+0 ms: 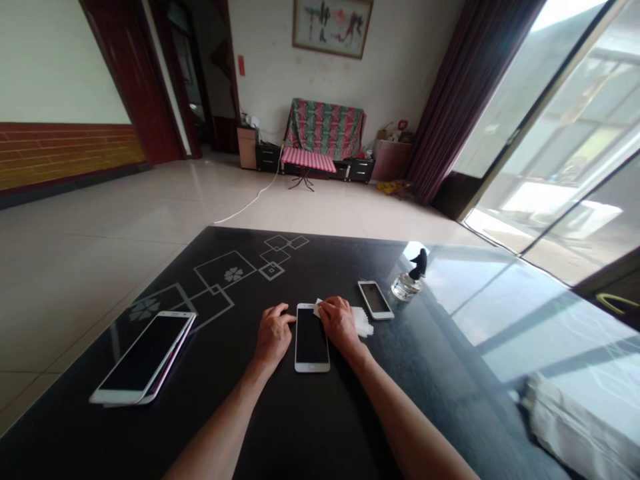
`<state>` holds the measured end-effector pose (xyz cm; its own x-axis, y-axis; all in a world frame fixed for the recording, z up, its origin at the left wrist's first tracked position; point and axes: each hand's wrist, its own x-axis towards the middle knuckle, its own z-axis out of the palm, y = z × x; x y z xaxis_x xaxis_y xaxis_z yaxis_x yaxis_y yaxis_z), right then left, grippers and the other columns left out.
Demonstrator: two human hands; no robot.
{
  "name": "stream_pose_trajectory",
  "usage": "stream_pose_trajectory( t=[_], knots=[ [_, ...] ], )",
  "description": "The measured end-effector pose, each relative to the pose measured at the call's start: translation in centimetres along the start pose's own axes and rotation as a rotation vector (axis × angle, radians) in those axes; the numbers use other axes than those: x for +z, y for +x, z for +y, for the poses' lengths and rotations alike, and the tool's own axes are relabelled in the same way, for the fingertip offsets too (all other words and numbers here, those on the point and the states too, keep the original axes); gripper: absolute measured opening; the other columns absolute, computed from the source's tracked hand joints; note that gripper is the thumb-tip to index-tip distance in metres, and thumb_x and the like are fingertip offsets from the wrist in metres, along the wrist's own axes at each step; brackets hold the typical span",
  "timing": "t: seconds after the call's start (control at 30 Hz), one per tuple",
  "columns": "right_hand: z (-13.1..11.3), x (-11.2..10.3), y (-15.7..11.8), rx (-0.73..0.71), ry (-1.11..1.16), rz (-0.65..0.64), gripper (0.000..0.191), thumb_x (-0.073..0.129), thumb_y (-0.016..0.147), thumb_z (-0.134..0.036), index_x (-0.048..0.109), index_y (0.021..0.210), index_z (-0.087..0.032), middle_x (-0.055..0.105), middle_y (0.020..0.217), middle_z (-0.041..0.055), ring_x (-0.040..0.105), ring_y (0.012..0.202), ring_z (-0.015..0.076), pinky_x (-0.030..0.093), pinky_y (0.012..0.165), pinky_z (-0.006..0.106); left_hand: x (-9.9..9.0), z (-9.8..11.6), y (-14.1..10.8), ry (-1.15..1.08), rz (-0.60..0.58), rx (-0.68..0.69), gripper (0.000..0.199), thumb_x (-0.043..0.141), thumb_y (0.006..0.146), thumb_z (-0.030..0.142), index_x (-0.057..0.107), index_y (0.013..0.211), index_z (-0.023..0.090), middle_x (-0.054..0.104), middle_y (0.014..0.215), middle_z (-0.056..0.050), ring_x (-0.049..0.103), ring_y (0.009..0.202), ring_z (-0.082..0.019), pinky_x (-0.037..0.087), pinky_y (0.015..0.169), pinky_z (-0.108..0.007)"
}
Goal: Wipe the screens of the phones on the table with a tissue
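Note:
A white smartphone (313, 340) with a dark screen lies face up on the black table, between my two hands. My left hand (274, 333) rests at its left edge, fingers curled, thumb and forefinger reaching toward the phone's side; nothing shows in it. With bent fingers, my right hand (341, 325) presses a white tissue (362, 321) on the upper right of the screen. Part of the tissue spreads out to the right from under the hand. Just beyond it lies a smaller white phone (375, 299), also face up.
On the left sits a stack of phones (145, 357). A glass bottle with a black figure-shaped top (409, 283) stands at the right. A pale grey cloth (575, 427) lies near the right front. The glossy black table (240, 267) has its far edge before a tiled floor.

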<state>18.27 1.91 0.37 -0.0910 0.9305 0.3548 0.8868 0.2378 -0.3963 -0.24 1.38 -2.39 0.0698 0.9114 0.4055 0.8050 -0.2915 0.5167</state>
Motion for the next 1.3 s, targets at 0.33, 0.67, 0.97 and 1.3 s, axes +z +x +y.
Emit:
stream_pose_trajectory(
  t=[0.33,0.67,0.97,1.3],
  knots=[
    [-3.5,3.0,2.3,-0.075,0.035,-0.01,0.021,0.05,0.091,-0.028,0.07,0.092,-0.027,0.061,0.1,0.0042,0.049,0.094,0.0189,0.034,0.082,0.032,0.0,0.0,0.1,0.022,-0.028,-0.016,0.043,0.043,0.073,-0.003,0.076,0.084,0.02,0.065,0.111,-0.006,0.053,0.108,-0.022,0.045,0.099,-0.032],
    [0.7,0.7,-0.1,-0.012,0.011,0.072,0.022,0.049,0.091,-0.026,0.07,0.094,-0.027,0.061,0.098,0.003,0.05,0.091,0.0175,0.036,0.084,0.031,0.3,-0.5,0.1,-0.014,-0.023,0.019,0.043,0.043,0.075,-0.002,0.076,0.085,0.024,0.064,0.111,-0.004,0.053,0.108,-0.023,0.047,0.098,-0.037],
    [-2.7,2.6,1.9,-0.023,0.028,0.02,0.021,0.049,0.091,-0.029,0.071,0.087,-0.026,0.062,0.096,0.0042,0.05,0.092,0.0194,0.034,0.08,0.032,0.5,-0.8,0.2,0.046,-0.018,0.027,0.042,0.042,0.075,0.0,0.076,0.082,0.023,0.065,0.108,-0.005,0.055,0.105,-0.023,0.047,0.096,-0.035],
    [-2.0,1.2,0.7,0.002,0.027,-0.019,0.022,0.048,0.092,-0.031,0.07,0.093,-0.027,0.061,0.102,0.003,0.048,0.096,0.0187,0.033,0.085,0.03,-0.3,-0.3,0.3,0.049,-0.038,0.007,0.041,0.044,0.073,0.0,0.077,0.081,0.022,0.066,0.108,-0.005,0.055,0.104,-0.023,0.046,0.096,-0.034]
  ],
)
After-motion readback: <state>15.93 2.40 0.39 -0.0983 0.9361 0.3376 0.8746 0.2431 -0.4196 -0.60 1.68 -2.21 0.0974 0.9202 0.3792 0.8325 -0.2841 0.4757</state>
